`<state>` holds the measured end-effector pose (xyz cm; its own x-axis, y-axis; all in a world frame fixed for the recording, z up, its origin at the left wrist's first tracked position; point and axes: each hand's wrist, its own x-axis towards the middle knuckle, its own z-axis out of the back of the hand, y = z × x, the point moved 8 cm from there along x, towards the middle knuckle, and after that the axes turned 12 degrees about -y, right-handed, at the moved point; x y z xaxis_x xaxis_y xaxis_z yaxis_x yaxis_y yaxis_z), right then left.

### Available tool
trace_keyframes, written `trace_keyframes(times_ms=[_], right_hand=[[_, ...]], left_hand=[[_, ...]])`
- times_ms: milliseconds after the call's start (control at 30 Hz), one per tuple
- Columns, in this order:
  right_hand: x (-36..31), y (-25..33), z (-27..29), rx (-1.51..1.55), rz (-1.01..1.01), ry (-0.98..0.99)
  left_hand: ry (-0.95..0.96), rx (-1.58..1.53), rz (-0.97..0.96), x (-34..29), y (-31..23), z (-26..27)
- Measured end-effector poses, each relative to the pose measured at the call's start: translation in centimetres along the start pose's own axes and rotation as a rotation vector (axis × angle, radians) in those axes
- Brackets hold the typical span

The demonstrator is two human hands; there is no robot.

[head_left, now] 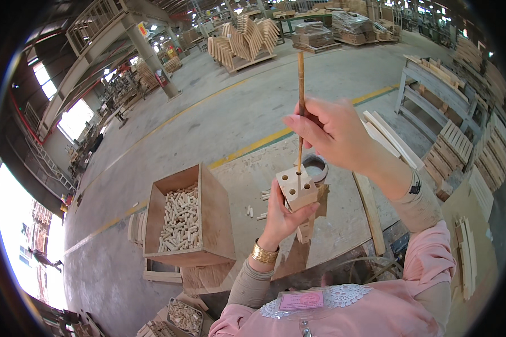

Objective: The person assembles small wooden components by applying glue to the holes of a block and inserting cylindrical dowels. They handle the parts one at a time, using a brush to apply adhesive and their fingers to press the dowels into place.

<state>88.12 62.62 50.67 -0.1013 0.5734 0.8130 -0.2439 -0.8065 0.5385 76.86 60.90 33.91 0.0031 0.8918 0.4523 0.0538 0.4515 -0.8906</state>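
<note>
Left hand (281,216) clamps a pale wooden block (298,191), drilled face up, steady above the counter (236,180). Right hand (334,135) pinches a thin stick (301,95), its tip in one hole. Left of the block: open box of dowels (183,216). Behind it: small round pot (315,167).

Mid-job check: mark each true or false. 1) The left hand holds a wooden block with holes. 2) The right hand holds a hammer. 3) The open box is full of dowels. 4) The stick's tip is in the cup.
1) True: the left hand grips the block.
2) False: the right hand holds a thin stick.
3) True: the box holds dowels.
4) False: the tip is at a hole in the block; the cup sits behind.
</note>
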Motion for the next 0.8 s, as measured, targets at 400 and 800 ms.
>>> trace_keyframes(times_ms=[400,800], right_hand=[[-6.0,-16.6,-0.2,-0.225,-0.329,-0.078],[-12.0,-25.2,-1.8,-0.17,-0.541,-0.186]], left_hand=[[-0.077,-0.08,0.036,-0.1,0.9,0.8],[-0.089,-0.061,0.095,-0.1,1.0,1.2]])
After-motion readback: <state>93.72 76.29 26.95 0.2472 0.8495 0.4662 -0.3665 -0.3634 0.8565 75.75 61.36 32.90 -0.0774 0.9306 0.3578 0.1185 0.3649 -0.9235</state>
